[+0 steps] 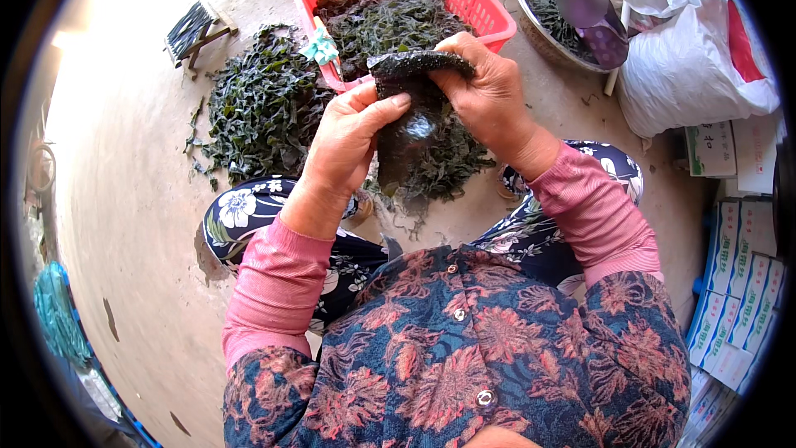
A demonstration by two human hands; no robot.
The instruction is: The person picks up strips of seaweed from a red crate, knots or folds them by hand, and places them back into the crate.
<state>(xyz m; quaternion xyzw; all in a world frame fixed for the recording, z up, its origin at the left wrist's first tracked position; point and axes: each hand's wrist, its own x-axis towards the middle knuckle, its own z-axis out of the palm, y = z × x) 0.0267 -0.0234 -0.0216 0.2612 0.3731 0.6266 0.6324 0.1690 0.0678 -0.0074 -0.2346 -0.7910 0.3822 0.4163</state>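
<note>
Fingers of both hands grasp dark seaweed sheet (412, 129), hanging between them.

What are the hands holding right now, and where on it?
Both hold one dark, wet seaweed sheet. The left hand pinches its left edge; the right hand grips its folded top edge. The rest hangs down.
</note>
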